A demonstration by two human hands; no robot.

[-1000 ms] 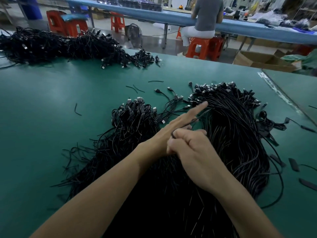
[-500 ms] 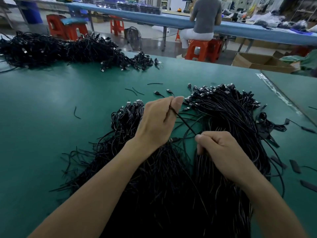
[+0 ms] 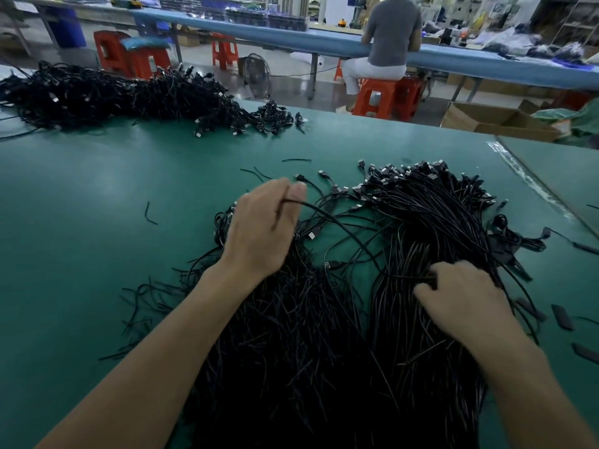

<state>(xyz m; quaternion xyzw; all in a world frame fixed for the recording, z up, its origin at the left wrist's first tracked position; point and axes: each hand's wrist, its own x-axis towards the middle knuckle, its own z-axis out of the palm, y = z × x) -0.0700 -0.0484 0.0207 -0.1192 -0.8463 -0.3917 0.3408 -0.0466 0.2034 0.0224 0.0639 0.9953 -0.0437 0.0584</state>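
Two heaps of thin black cables with metal plugs lie on the green table [image 3: 97,222]: a left heap [image 3: 285,335] and a larger right heap [image 3: 431,228]. My left hand [image 3: 259,231] pinches one black cable [image 3: 340,226] between thumb and fingers above the left heap. That cable runs down and right to my right hand [image 3: 460,296], which rests on the right heap with its fingers curled round the strands there.
A third big cable heap [image 3: 113,95] lies at the table's far left. Short black pieces [image 3: 562,317] are scattered at the right edge. Beyond the table sit orange stools [image 3: 385,98], cardboard boxes [image 3: 499,121] and a seated person [image 3: 389,37] at a blue bench.
My left hand has pulled the pinched cable up and to the left, away from my right hand. My right hand has moved right and down onto the right heap.
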